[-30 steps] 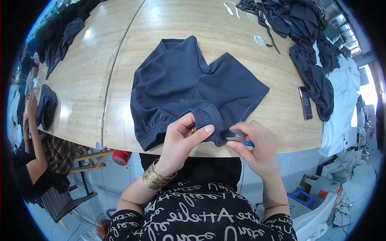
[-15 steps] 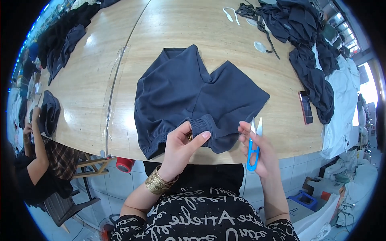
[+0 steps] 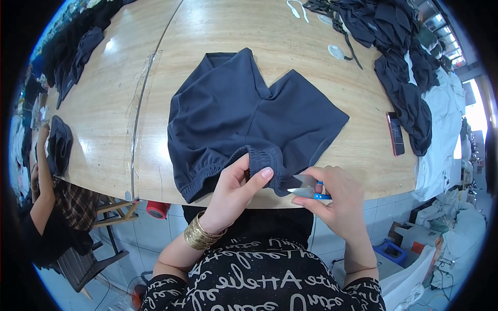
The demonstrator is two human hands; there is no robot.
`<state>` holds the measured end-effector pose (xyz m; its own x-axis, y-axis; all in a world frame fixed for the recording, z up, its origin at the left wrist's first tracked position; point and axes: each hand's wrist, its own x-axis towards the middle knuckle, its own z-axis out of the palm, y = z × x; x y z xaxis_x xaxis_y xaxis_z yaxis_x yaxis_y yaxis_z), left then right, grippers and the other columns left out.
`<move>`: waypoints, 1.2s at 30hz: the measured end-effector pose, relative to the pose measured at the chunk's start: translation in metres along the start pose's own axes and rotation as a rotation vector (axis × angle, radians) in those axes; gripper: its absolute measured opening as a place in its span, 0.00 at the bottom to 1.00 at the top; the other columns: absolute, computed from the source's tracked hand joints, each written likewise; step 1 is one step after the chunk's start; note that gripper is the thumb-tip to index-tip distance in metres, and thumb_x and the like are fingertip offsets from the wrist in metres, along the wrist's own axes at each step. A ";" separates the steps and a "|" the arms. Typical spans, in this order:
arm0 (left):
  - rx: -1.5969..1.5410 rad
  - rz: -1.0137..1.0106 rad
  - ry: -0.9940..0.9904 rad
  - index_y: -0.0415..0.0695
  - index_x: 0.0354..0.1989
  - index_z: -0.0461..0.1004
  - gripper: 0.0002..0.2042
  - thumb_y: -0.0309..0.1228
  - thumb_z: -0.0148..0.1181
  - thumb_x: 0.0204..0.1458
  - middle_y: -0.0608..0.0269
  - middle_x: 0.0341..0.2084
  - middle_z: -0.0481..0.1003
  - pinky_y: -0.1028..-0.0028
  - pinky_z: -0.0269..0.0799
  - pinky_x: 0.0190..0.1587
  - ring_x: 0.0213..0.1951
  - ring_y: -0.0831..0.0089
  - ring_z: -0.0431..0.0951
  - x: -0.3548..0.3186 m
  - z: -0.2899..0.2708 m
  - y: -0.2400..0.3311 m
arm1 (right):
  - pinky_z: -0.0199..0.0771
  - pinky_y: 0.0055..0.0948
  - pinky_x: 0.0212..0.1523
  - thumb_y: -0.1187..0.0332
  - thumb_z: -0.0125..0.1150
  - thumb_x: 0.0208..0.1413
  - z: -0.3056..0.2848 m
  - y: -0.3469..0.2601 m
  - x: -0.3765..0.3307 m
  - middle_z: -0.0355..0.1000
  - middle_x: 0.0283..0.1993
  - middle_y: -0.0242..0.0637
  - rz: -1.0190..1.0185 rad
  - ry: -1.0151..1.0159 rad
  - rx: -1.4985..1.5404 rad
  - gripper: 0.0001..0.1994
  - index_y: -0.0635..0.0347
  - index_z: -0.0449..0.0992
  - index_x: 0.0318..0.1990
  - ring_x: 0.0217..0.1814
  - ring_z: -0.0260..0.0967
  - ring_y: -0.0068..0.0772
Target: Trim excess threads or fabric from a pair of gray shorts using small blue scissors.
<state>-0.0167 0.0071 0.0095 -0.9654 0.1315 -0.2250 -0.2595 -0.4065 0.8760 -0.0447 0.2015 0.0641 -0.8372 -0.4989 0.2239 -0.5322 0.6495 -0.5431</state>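
- We pinch the elastic waistband of the dark blue shorts point(image 3: 249, 124) with our left hand point(image 3: 233, 194).
- Our right hand point(image 3: 334, 199) grips blue-handled thread snips point(image 3: 306, 189) beside it, over the wooden table point(image 3: 104, 129).

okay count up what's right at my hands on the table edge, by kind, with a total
Dark blue shorts: 1
Blue-handled thread snips: 1
Phone, lying off to the right: 1
Total: 3

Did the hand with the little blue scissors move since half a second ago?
Yes. The right hand brought the blue snips leftward, blades now pointing at the waistband of the dark shorts near the table edge.
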 end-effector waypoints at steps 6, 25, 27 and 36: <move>-0.034 -0.017 -0.054 0.37 0.47 0.68 0.12 0.31 0.51 0.59 0.72 0.36 0.71 0.83 0.63 0.44 0.38 0.87 0.66 -0.002 0.001 -0.001 | 0.63 0.26 0.21 0.56 0.68 0.40 0.002 -0.003 0.000 0.67 0.22 0.29 -0.027 -0.008 -0.033 0.18 0.54 0.73 0.35 0.21 0.66 0.29; -0.010 0.016 -0.049 0.37 0.44 0.68 0.09 0.28 0.51 0.58 0.71 0.36 0.70 0.82 0.62 0.46 0.39 0.87 0.66 -0.003 0.008 0.002 | 0.61 0.26 0.20 0.62 0.69 0.40 0.005 -0.005 0.001 0.64 0.20 0.30 -0.088 0.038 -0.147 0.14 0.57 0.73 0.32 0.20 0.64 0.27; -0.012 0.004 -0.050 0.37 0.44 0.68 0.09 0.28 0.51 0.58 0.71 0.36 0.70 0.82 0.63 0.46 0.39 0.86 0.66 -0.002 0.008 0.001 | 0.62 0.24 0.20 0.64 0.66 0.45 0.003 -0.004 0.003 0.66 0.21 0.31 -0.019 0.017 0.013 0.12 0.57 0.72 0.34 0.19 0.65 0.27; -0.047 0.040 0.073 0.34 0.53 0.65 0.16 0.29 0.45 0.60 0.60 0.48 0.71 0.74 0.57 0.58 0.51 0.75 0.68 -0.002 -0.006 -0.004 | 0.75 0.23 0.23 0.60 0.39 0.65 -0.001 0.031 0.000 0.72 0.37 0.48 0.605 0.068 1.600 0.10 0.56 0.62 0.42 0.32 0.76 0.35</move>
<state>-0.0143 0.0030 0.0040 -0.9738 0.0491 -0.2219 -0.2198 -0.4527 0.8642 -0.0615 0.2220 0.0487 -0.8829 -0.3655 -0.2948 0.4497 -0.4771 -0.7551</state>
